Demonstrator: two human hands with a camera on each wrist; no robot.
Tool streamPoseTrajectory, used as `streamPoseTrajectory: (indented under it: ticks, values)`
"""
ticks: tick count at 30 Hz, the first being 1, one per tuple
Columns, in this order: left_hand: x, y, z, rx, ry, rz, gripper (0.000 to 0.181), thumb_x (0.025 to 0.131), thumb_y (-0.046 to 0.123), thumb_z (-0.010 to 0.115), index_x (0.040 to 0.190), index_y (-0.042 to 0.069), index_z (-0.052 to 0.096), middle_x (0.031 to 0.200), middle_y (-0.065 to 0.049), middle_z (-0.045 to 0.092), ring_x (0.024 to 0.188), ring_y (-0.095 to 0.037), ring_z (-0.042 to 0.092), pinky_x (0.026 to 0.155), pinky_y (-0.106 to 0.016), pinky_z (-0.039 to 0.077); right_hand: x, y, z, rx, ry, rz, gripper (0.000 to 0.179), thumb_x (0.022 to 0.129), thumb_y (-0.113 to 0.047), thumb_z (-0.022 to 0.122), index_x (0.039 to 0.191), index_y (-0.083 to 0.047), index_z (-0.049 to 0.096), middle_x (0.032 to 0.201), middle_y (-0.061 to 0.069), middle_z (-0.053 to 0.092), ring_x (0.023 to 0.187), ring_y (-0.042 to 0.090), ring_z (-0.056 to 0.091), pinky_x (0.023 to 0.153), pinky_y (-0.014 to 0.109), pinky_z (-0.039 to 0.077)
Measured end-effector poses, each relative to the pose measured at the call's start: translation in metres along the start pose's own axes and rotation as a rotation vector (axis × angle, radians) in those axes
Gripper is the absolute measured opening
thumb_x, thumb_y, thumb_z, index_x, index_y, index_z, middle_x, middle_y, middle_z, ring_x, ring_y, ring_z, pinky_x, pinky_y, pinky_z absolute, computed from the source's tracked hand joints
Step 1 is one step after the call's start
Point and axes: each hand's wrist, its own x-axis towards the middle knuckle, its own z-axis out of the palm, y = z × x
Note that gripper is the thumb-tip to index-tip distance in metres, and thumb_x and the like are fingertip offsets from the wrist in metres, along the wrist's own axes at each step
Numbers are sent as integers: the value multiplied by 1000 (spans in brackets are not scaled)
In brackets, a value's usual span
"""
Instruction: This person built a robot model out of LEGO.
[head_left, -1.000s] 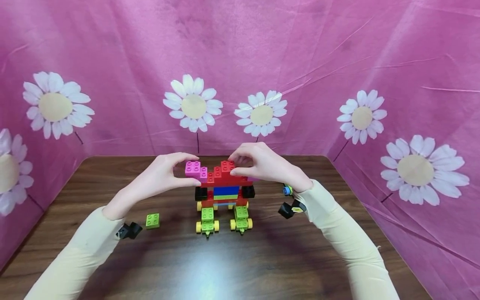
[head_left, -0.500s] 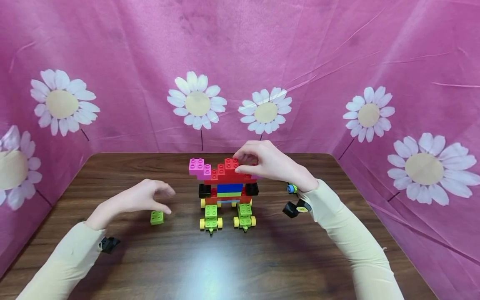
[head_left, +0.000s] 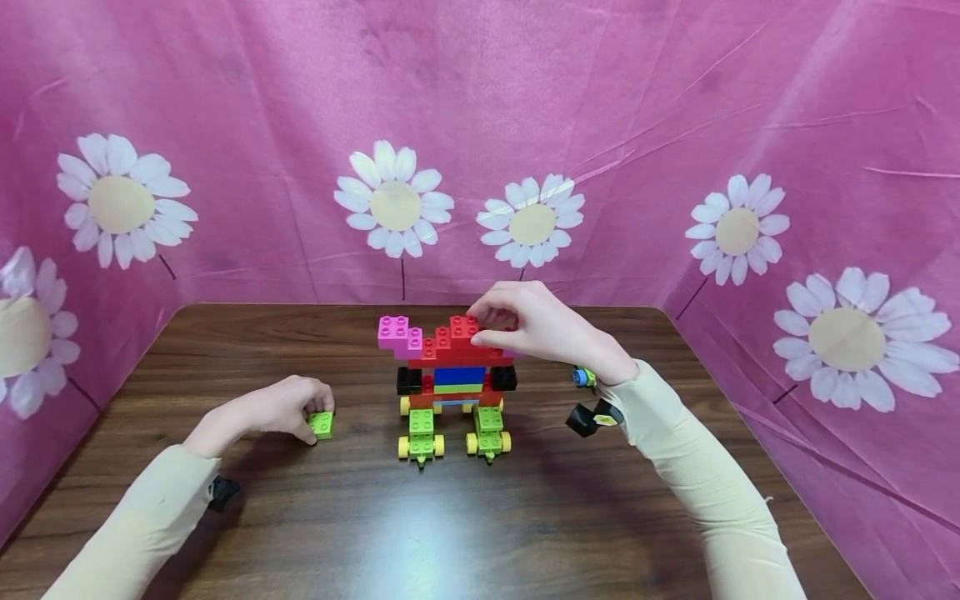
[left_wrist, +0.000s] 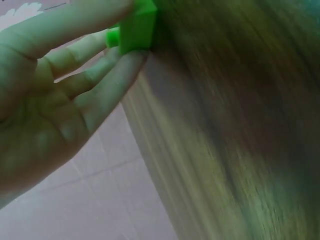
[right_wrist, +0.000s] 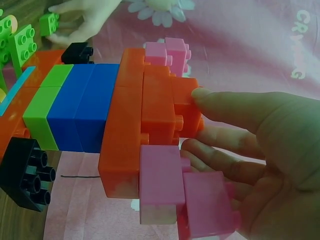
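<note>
My left hand (head_left: 281, 408) pinches a lime green building brick (head_left: 321, 425) low over the table, left of the brick model. In the left wrist view the thumb and fingertips hold the green brick (left_wrist: 137, 27) by its sides. My right hand (head_left: 536, 325) grips the red top brick (head_left: 463, 327) of the model between thumb and fingers. The model has a blue middle (head_left: 459, 377), black bricks (head_left: 408, 381) at its sides and lime green feet (head_left: 422, 433) with yellow wheels. Stepped pink bricks (head_left: 393, 331) rise on its left; in the right wrist view pink bricks (right_wrist: 207, 202) show at both ends.
A small blue and green piece (head_left: 583, 377) lies right of the model, beside the right wrist. Black camera mounts (head_left: 592, 418) hang at the wrists. A pink flowered cloth (head_left: 480, 125) stands around the back and sides of the wooden table (head_left: 420, 533).
My left hand has left the pink bricks, moved down and left, and taken hold of the lone green brick. The right hand stays on the red top brick.
</note>
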Motion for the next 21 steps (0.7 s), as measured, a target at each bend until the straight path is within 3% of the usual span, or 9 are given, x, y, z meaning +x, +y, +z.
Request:
streamPoseTrajectory:
  ticks: [3,11,18,21]
  values:
    - [4,-3,-1,-9,38,10,30,66,1,85,87,3,63,77,-2,65,74,-9,61,66,-23,53,0,0,-1,6,-7,10,28,85,-25,79,108,-10,73,95,-1,73,76,14,61,65,27,51]
    - [9,-8,-10,-13,145,42,24,78,7,80,98,-1,68,90,-7,67,78,-8,64,69,-24,57,-2,2,-1,17,-9,19,28,84,-24,80,108,-10,73,98,0,74,83,12,66,71,30,56]
    - [13,13,-33,57,281,20,28,81,11,79,106,0,71,97,-8,72,83,-12,66,74,-31,57,-3,4,-1,20,1,13,27,83,-24,80,106,-11,73,96,-1,74,82,11,65,70,34,56]
    - [16,26,-45,45,311,5,29,82,11,78,108,1,71,102,-9,74,89,-17,68,79,-37,57,-3,4,-1,24,3,8,27,84,-24,80,106,-11,73,97,0,74,82,11,64,70,34,56]
